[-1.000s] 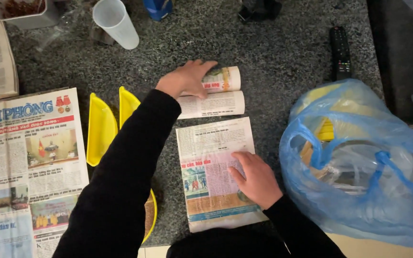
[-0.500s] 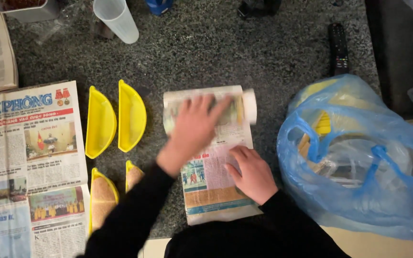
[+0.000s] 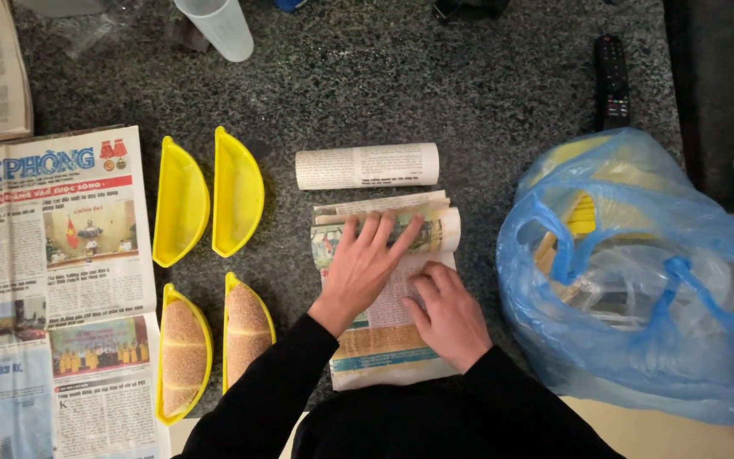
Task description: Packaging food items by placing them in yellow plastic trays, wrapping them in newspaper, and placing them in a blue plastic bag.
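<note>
Rolling newspaper sheet (image 3: pixel 384 336): left hand (image 3: pixel 365 265) fingers flat on roll (image 3: pixel 422 231), right hand (image 3: pixel 449 316) pinning sheet; next, tighter roll.

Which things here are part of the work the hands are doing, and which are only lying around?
In use: left hand, right hand, half-rolled newspaper sheet, finished paper roll.

Lying about: yellow trays, remote control, blue plastic bag, cup, flat newspaper.

Four yellow plastic half-moon trays lie left of the hands: two empty (image 3: pixel 182 202) (image 3: pixel 238 194), two holding sesame-crusted bread halves (image 3: pixel 183 354) (image 3: pixel 245 327). Two rolled newspaper bundles: one under the left hand (image 3: pixel 435 229), one beyond it (image 3: pixel 367 166). One translucent cup (image 3: pixel 217 27), one black remote (image 3: pixel 612 81), one blue plastic bag (image 3: pixel 639 280).
</note>
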